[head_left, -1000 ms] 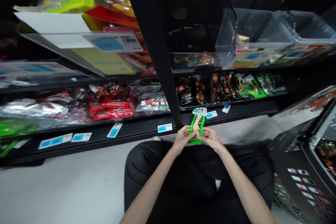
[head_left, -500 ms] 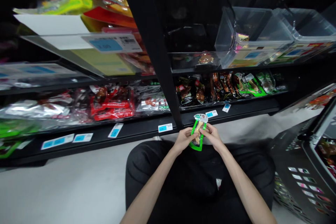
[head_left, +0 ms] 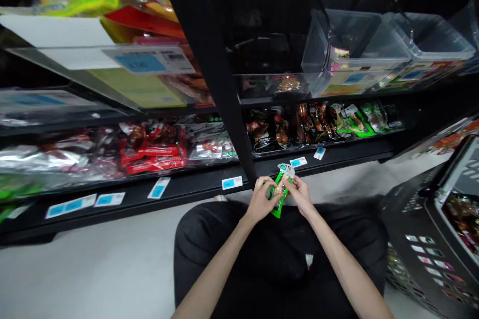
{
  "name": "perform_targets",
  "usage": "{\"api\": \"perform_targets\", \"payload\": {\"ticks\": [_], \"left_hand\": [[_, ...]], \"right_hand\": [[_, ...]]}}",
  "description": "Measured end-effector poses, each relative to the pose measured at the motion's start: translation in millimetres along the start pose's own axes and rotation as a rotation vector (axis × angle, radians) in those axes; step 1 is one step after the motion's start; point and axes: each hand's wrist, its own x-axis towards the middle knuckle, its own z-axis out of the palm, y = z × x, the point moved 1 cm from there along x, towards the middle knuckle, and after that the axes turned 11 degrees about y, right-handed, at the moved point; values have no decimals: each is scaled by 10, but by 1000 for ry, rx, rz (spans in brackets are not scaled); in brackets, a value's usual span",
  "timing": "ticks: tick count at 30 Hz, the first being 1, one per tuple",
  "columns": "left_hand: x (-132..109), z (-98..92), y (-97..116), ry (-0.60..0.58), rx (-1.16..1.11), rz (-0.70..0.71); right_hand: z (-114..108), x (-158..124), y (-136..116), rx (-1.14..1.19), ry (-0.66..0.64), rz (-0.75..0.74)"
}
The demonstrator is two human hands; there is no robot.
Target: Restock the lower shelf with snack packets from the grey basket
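Between my two hands is a small green snack packet point(head_left: 281, 187) with a clear window that shows a pale, bone-like piece of food. My left hand point(head_left: 262, 198) pinches its left side, the fingers curled over the edge. On the other side my right hand point(head_left: 300, 193) grips it by the upper right edge. The packet is tilted, its white and green top towards the shelf, and it hangs above my lap. Similar green packets point(head_left: 355, 122) lie in the low shelf tray in front of me.
Red snack packets point(head_left: 159, 154) and dark packets point(head_left: 280, 129) fill the bottom shelf. Clear plastic bins point(head_left: 368, 55) stand on the shelf above. A black post point(head_left: 220, 75) divides the shelving. At my right is a grey shopping basket point(head_left: 419, 229) with packets inside.
My left hand has shifted on the packet, with its fingers now bent higher over the edge. The packet leans slightly more. The view has moved a little to the right.
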Motion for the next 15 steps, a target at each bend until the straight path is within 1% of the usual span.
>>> {"api": "perform_targets", "payload": {"ticks": [2, 4, 6, 8, 9, 10, 12, 15], "left_hand": [[-11, 1, 26, -51, 56, 36], [-22, 12, 24, -103, 77, 42], [-28, 27, -9, -134, 61, 14], [-31, 40, -67, -136, 21, -65], [-31, 47, -99, -137, -14, -117], [-32, 53, -128, -151, -59, -166], [-33, 68, -167, -215, -183, -238], [-29, 79, -163, -313, -385, -294]], "right_hand": [[4, -23, -14, 7, 9, 16], [7, -49, -36, 7, -9, 33], [16, -79, -56, -5, -91, 39], [30, -109, -65, -24, -204, 23], [36, -119, -64, -27, -233, 8], [37, -123, -59, -23, -229, -4], [29, -115, -42, -4, -157, 6], [3, -81, -30, -13, -68, 52]]}}
